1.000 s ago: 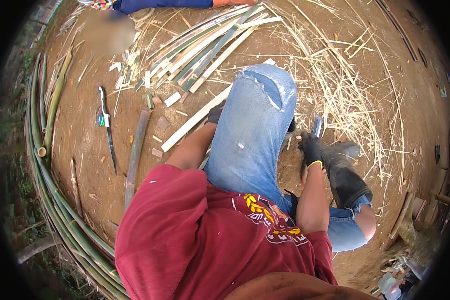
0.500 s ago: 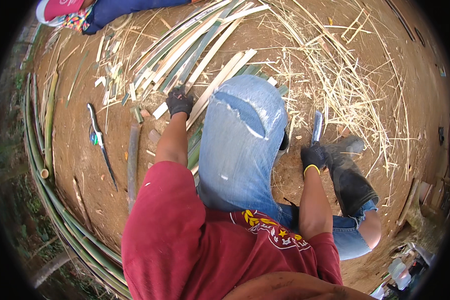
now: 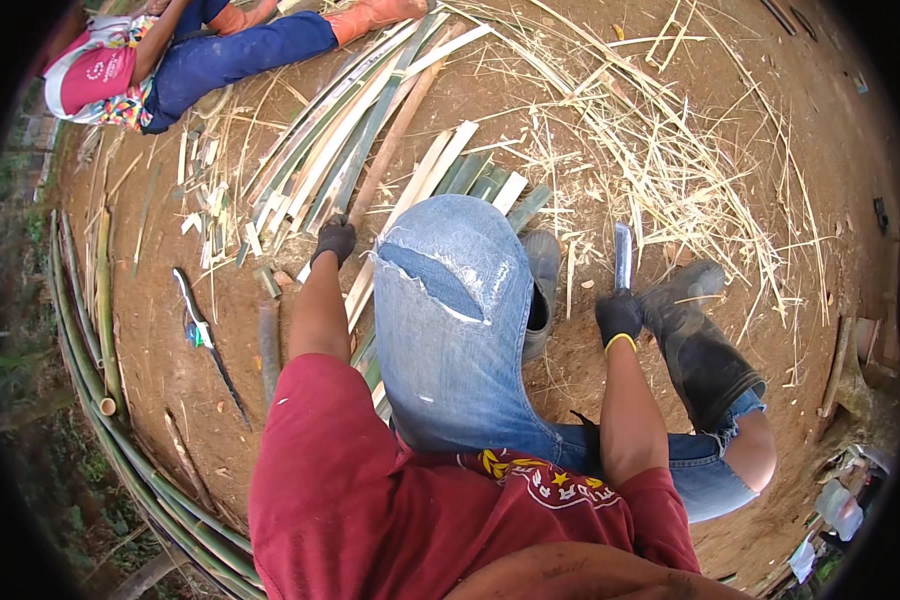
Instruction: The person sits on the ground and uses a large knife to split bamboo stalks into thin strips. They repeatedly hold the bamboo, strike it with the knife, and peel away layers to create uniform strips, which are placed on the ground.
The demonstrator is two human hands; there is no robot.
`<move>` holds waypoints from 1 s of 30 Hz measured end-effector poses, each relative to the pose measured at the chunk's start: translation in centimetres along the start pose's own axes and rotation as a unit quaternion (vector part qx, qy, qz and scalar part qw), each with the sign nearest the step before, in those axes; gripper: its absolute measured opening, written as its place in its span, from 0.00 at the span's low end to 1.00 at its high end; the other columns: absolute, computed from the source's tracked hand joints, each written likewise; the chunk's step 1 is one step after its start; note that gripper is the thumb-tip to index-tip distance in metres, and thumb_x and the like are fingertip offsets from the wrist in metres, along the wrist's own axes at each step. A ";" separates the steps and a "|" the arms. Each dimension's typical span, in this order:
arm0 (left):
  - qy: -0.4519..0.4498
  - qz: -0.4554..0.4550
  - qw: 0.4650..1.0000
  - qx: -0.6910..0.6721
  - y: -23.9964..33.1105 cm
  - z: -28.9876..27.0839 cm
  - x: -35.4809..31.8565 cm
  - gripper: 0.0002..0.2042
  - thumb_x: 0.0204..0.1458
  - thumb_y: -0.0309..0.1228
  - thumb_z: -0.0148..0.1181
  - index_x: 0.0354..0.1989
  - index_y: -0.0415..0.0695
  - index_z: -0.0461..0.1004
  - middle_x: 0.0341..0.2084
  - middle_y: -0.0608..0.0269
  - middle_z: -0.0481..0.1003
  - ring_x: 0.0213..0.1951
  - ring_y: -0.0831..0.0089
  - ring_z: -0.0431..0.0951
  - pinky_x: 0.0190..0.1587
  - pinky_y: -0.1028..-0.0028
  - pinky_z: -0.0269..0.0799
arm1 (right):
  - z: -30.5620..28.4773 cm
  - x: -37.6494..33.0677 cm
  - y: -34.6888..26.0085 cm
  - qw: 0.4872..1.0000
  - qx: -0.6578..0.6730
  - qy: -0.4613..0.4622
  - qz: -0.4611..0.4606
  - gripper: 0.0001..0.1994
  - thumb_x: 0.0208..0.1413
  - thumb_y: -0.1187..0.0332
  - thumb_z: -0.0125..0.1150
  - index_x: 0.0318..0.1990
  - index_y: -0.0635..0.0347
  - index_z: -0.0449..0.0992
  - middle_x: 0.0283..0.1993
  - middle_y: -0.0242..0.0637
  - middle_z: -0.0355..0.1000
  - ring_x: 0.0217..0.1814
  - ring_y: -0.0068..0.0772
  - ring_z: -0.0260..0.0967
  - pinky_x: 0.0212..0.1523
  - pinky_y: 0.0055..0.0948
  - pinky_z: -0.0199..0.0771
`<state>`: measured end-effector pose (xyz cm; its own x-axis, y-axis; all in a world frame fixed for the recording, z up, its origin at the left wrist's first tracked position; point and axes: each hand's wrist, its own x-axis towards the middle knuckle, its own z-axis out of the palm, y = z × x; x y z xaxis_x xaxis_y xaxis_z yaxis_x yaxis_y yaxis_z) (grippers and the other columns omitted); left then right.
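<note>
My left hand (image 3: 336,240), in a dark glove, is closed around the near end of a long brownish bamboo strip (image 3: 395,135). That strip lies along the right side of a pile of split bamboo strips (image 3: 335,150), some pale and some green. My right hand (image 3: 619,316), gloved in black with a yellow cuff, grips a knife by its handle, which is hidden in the fist. The broad knife blade (image 3: 623,255) points away from me over the dirt, beside my boot (image 3: 685,290). More strips (image 3: 438,170) pass beneath my raised left knee.
Thin bamboo shavings (image 3: 660,160) cover the ground at the far right. A saw (image 3: 208,338) lies at the left, with long bamboo poles (image 3: 120,430) beyond it. A short dark pole (image 3: 269,345) rests near my left arm. Another person (image 3: 230,60) sits at the far left.
My left hand has shifted slightly left and nearer, and a brownish strip now shows running to it. The right hand still grips the knife. More of the other person has come into view.
</note>
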<state>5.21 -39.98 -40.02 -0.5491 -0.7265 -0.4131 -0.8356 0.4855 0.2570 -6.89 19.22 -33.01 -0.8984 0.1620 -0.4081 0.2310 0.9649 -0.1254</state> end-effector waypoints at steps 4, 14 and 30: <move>0.081 -0.020 0.997 0.007 1.9 -1.3 -2.0 0.19 0.54 0.44 0.55 0.50 0.50 0.76 0.51 0.49 0.75 0.54 0.53 0.75 0.57 0.58 0.69 | -0.6 -0.1 -0.1 0.999 0.007 -0.026 0.034 0.21 0.50 0.56 0.57 0.47 0.60 0.76 0.47 0.53 0.76 0.50 0.54 0.75 0.51 0.49 0.73; 0.119 -0.086 0.979 0.141 5.2 -2.3 -5.4 0.34 0.50 0.51 0.64 0.65 0.53 0.63 0.61 0.50 0.67 0.61 0.52 0.69 0.61 0.56 0.67 | 0.6 0.2 -0.4 0.991 -0.106 0.073 -0.035 0.22 0.53 0.55 0.58 0.49 0.61 0.73 0.44 0.54 0.72 0.49 0.57 0.72 0.49 0.49 0.72; 0.031 -0.001 0.999 0.034 2.3 -8.0 -2.4 0.39 0.53 0.61 0.53 0.65 0.44 0.65 0.60 0.45 0.70 0.61 0.51 0.69 0.63 0.60 0.63 | 2.4 5.4 1.3 0.996 -0.067 0.051 -0.037 0.19 0.57 0.68 0.51 0.57 0.63 0.70 0.45 0.51 0.77 0.46 0.53 0.77 0.42 0.47 0.77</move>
<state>4.44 -40.99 -31.48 -0.5483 -0.7559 -0.3576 -0.8355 0.5134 0.1959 -10.56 20.89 -37.56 -0.9459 0.1038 -0.3073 0.1174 0.9927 -0.0259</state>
